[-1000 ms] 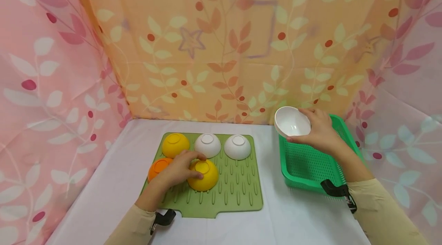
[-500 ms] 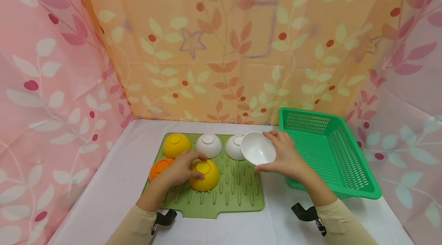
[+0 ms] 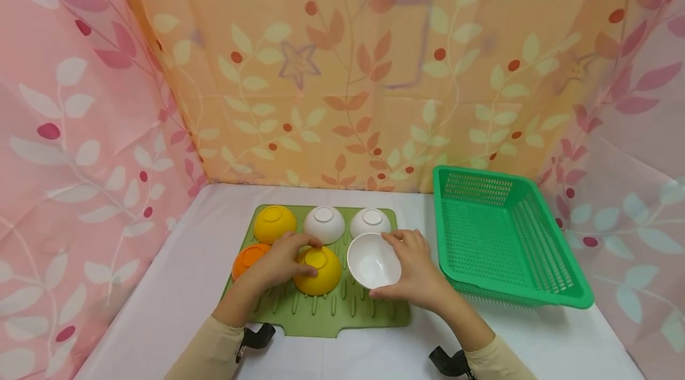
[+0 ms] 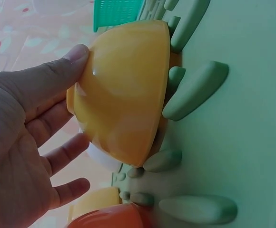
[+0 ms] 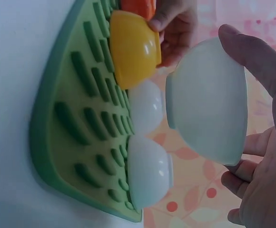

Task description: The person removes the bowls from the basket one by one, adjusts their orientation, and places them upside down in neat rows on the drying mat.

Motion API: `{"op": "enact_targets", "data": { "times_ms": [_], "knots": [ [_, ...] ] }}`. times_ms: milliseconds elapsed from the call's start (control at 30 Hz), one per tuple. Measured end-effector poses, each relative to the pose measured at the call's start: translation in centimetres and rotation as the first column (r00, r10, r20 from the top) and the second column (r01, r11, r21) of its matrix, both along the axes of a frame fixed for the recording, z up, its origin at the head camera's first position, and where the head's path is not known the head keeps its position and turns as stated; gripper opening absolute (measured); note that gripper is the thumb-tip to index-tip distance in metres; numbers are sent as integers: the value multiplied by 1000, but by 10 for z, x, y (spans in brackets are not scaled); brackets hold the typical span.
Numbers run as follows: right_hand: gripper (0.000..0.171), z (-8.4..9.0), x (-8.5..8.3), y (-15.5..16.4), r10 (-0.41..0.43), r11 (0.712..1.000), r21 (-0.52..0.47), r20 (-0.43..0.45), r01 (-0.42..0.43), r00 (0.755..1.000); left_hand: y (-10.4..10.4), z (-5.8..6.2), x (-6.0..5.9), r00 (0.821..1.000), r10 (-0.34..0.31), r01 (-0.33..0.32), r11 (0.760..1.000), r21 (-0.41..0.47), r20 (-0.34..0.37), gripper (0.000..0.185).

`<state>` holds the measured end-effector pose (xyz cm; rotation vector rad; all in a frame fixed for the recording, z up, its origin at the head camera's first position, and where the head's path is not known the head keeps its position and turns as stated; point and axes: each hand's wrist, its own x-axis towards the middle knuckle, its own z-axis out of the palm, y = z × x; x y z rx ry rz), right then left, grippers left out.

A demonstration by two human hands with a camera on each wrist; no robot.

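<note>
Leaf-print curtains are walling in a white worktop (image 3: 160, 302); bowls are drying on a green mat (image 3: 369, 308).
Right hand (image 3: 420, 270) is gripping a white bowl (image 3: 373, 261) by its rim, tilted over the mat's right side; left hand (image 3: 275, 261) is grasping an upturned yellow bowl (image 3: 321, 273). Bowls are looking light, rigid, smooth, likely slippery; the rim seems the safest hold. No writing readable. Green basket (image 3: 514, 297) is sitting alongside.

A green basket (image 3: 503, 231) stands on the white table (image 3: 160, 297), just right of the green ridged mat (image 3: 369, 308). At the mat's back edge sit a yellow bowl (image 3: 274, 223) and two white bowls (image 3: 324, 224) (image 3: 369, 221), all upside down; an orange bowl (image 3: 245, 258) lies near the left edge. Leaf-print curtains (image 3: 342, 71) close in three sides.
</note>
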<state>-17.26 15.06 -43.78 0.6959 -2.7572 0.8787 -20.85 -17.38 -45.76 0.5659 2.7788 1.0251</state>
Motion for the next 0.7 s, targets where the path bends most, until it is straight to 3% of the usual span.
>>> {"op": "enact_targets", "data": {
  "times_ms": [300, 533, 700],
  "knots": [
    [115, -14, 10, -6, 49, 999, -14, -22, -49, 999, 1, 3, 1, 1000, -1, 1, 999, -37, -11, 51],
    [116, -14, 11, -6, 53, 999, -3, -29, -53, 998, 5, 5, 4, 997, -27, 19, 994, -103, -76, 52],
    [117, -9, 11, -4, 57, 998, -11, -74, -58, 996, 8, 9, 10, 991, -74, 71, 997, -27, -110, 53]
  ]
}}
